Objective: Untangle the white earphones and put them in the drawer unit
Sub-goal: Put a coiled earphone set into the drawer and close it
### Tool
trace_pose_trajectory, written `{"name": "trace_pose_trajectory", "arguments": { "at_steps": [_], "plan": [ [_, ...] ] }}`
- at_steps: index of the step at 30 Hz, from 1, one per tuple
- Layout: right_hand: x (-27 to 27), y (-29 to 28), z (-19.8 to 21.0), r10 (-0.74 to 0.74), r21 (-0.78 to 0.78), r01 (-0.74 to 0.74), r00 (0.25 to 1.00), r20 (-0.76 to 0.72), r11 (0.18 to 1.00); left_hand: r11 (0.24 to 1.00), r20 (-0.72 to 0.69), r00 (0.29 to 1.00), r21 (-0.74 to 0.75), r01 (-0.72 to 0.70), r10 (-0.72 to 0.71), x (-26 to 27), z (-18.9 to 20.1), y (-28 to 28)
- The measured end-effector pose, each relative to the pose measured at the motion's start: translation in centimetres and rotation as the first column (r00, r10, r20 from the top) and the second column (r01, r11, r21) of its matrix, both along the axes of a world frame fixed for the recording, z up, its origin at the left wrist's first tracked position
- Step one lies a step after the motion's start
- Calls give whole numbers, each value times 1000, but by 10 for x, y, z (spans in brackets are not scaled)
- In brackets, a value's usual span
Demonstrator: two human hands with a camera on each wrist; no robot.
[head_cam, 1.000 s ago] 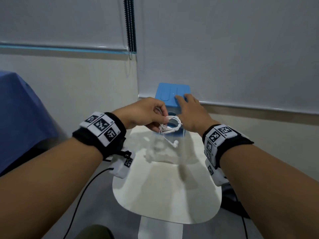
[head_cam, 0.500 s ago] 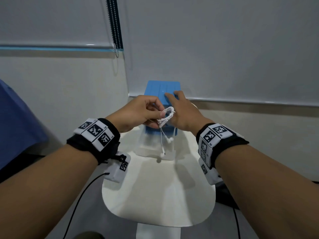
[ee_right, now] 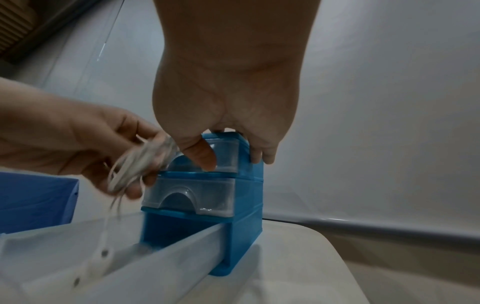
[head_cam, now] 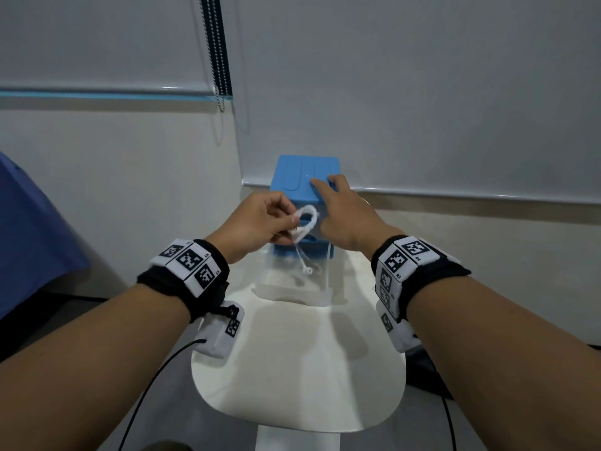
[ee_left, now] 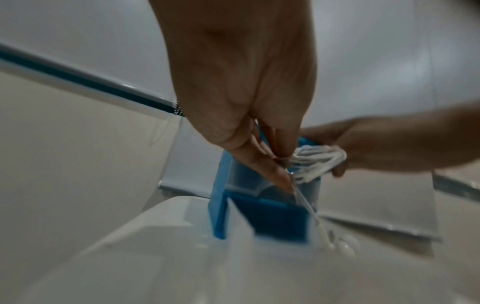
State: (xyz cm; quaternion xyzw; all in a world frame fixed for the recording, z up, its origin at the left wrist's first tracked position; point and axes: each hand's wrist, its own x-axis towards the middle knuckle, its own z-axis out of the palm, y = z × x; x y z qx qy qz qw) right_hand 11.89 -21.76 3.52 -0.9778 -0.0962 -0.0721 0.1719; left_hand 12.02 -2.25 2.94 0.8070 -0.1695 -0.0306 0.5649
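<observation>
The white earphones (head_cam: 305, 222) are a coiled bundle that my left hand (head_cam: 291, 222) pinches in front of the blue drawer unit (head_cam: 302, 177). Two earbuds (head_cam: 307, 271) dangle from the coil over the clear bottom drawer (head_cam: 292, 288), which is pulled out. My right hand (head_cam: 341, 213) rests on the unit's top with fingers laid flat. In the right wrist view its thumb (ee_right: 202, 156) touches the top drawer's front, and the blurred coil (ee_right: 140, 164) hangs from the left hand (ee_right: 78, 144). The left wrist view shows the coil (ee_left: 317, 162) and the earbuds (ee_left: 342, 244) by the drawer's rim.
The unit stands at the far end of a small white table (head_cam: 292, 369) close to the wall. A blue cloth (head_cam: 32, 239) is at the left. A blind chain (head_cam: 218, 60) hangs behind. Two upper clear drawers (ee_right: 194, 197) are pushed in.
The earbuds' loose ends have dropped lower under the coil, over the pulled-out drawer. The right hand has stayed on top of the unit. The head view has shifted.
</observation>
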Motion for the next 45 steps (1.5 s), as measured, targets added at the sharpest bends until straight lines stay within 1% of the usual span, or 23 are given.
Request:
{"name": "trace_pose_trajectory", "arguments": {
  "at_steps": [2,3,5,7,10,11,12,14,16,17,19,20,22,24,26,27,29,31,35,38,41,44,45],
  "plan": [
    [-1,1,1,4,-3,-4,1000,-7,1000,972,83,996,234,-1,-19,6,-14,6],
    [-2,1,1,5,-1,-5,1000,-10,1000,926,136,989,377,-1,-54,9,-20,9],
    [-2,2,2,4,1,-4,1000,-15,1000,786,245,960,617,-44,-139,11,-29,11],
    [-2,2,2,4,8,-4,1000,-19,1000,673,319,928,731,-113,-190,9,-32,7],
    [-2,2,2,4,8,-4,1000,-31,1000,585,325,920,799,-143,-220,5,-27,-3],
    [-2,2,2,1,6,-1,999,-36,1000,584,312,926,800,-136,-212,4,-22,-4],
    [-2,2,2,-2,6,2,999,-41,1000,614,311,930,779,-130,-197,3,-17,-5],
    [-2,2,0,-1,8,1,999,-50,1000,734,388,913,656,-175,-129,-2,-4,-4],
    [-1,3,-2,5,0,-5,999,-51,1000,841,536,844,466,-274,-22,-8,11,0],
    [-1,3,-2,5,-4,-6,999,-53,1000,864,597,802,385,-324,35,-9,17,2],
    [-1,5,-2,10,-8,-10,998,-69,1000,860,647,758,335,-385,87,-6,21,8],
    [-1,4,-1,14,-11,-15,997,-76,1000,853,622,779,360,-379,83,-1,18,10],
    [-6,-2,1,27,11,-26,995,-92,1000,834,470,881,464,-299,54,9,10,14],
    [-14,-12,0,39,116,-24,992,-121,993,841,312,950,509,-182,16,14,3,13],
    [-24,-25,-6,41,240,9,978,-205,971,875,259,966,470,-116,-11,18,-2,9],
    [-30,-28,-11,34,247,37,960,-279,968,885,269,963,448,-123,-3,19,-2,7],
    [-43,-27,-22,-7,132,73,896,-443,989,889,316,949,429,-160,18,20,-3,3],
    [-51,-19,-34,-56,6,69,851,-522,998,878,342,939,442,-184,25,18,-5,2],
    [-47,0,-45,-132,-88,101,860,-493,991,861,365,931,467,-203,21,15,0,4],
    [-33,0,-48,-181,-86,160,884,-431,983,847,365,931,489,-208,18,13,3,2],
    [-15,-5,-50,-172,62,214,900,-401,975,844,347,938,500,-195,11,11,1,5],
    [-2,-8,-55,-90,286,198,932,-350,938,854,335,942,487,-180,7,10,0,6],
    [0,-8,-55,-83,325,193,943,-324,926,856,333,943,484,-180,10,10,1,6]
  ]
}}
